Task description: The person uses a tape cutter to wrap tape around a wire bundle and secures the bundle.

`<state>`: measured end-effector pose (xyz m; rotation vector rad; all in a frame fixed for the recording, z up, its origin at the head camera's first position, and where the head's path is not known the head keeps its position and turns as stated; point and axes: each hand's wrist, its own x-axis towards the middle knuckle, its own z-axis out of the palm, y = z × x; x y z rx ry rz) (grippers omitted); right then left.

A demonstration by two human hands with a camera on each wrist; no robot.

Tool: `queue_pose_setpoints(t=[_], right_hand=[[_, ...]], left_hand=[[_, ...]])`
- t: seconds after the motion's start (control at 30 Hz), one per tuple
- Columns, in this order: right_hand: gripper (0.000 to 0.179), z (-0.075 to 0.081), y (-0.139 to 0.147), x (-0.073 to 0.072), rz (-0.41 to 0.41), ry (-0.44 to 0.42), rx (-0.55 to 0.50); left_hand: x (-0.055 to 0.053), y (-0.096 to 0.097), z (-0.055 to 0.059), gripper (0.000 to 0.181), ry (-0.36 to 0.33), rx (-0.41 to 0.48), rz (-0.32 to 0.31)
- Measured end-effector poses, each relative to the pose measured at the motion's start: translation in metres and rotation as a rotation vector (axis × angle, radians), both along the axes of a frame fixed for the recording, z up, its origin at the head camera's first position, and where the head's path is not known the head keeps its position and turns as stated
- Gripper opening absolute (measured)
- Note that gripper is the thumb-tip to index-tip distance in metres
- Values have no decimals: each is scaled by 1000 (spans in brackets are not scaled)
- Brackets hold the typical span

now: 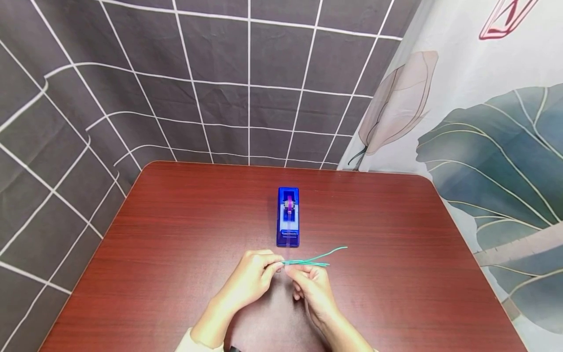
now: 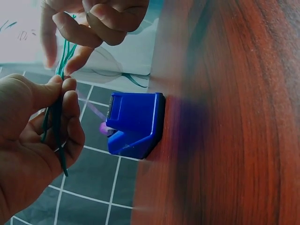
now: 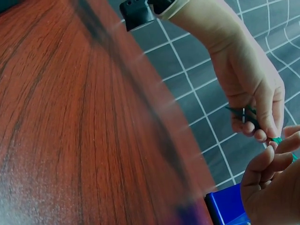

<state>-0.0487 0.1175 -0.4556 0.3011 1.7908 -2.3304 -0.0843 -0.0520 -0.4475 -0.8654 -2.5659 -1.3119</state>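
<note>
In the head view my left hand (image 1: 252, 276) pinches a bundle of thin green strands (image 1: 314, 261), whose loose ends spread to the right. Darker lengths of these strands (image 2: 56, 126) hang below the left thumb in the left wrist view. Close against that grip, my right hand (image 1: 312, 286) has thumb and forefinger at the bundle, apparently pinching the end of a clear purplish strip of tape. The tape (image 2: 93, 108) stretches to the hands from a blue tape dispenser (image 1: 288, 239) standing just beyond them. Fingers partly hide where tape and strands meet.
The reddish-brown wooden table (image 1: 184, 210) lies under the hands and dispenser. Behind it hangs a dark grey curtain (image 1: 215, 105) with white grid lines. A pale leaf-patterned curtain (image 1: 466, 98) hangs at the right. A dark device (image 3: 136, 14) sits near the left wrist.
</note>
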Motion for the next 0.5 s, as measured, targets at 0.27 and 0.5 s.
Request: queue_pose_setpoints(t=[0.27,0.5], right_hand=[[20,-2,-2,-1,-14,28,90],[19,-3,-3,-3,-17,55,183]], left_hand=[[0,0,2,7,7,-1,-12],[-1,-1,2,7,-14,-16,-19]])
